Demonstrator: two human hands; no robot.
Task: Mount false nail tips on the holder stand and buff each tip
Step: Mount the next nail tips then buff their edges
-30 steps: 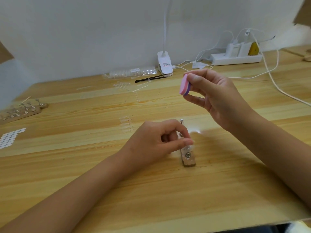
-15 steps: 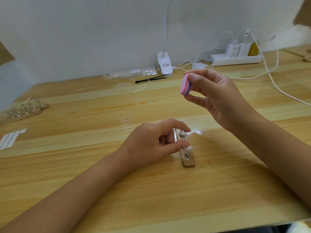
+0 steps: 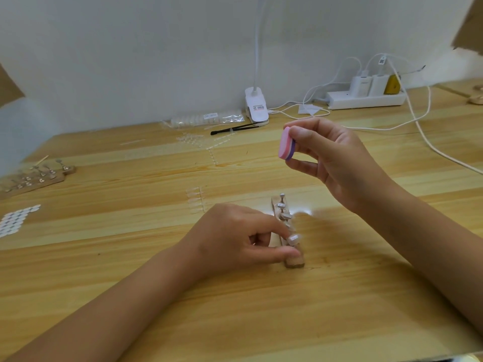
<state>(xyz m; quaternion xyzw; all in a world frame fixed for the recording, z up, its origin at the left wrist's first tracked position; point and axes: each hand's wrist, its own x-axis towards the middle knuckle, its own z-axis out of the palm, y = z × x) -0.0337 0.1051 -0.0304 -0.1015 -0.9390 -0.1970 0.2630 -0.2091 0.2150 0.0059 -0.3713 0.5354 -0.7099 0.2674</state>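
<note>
Fingers (image 3: 269, 226) of the left hand (image 3: 230, 239) pinch at the near end of the holder stand (image 3: 295, 262), seemingly on a clear nail tip (image 3: 293, 239), having slid down from its middle half a second ago, so the far pegs (image 3: 281, 198) now show. Right hand (image 3: 337, 163), unmoved above, grips the pink-and-purple buffer block (image 3: 286, 143) between thumb and fingers. Around on the table (image 3: 261, 309): loose tip strip (image 3: 196, 198), second stand (image 3: 39, 176) and white pad sheet (image 3: 15, 220) far left, power strip (image 3: 366, 99) at back.
</note>
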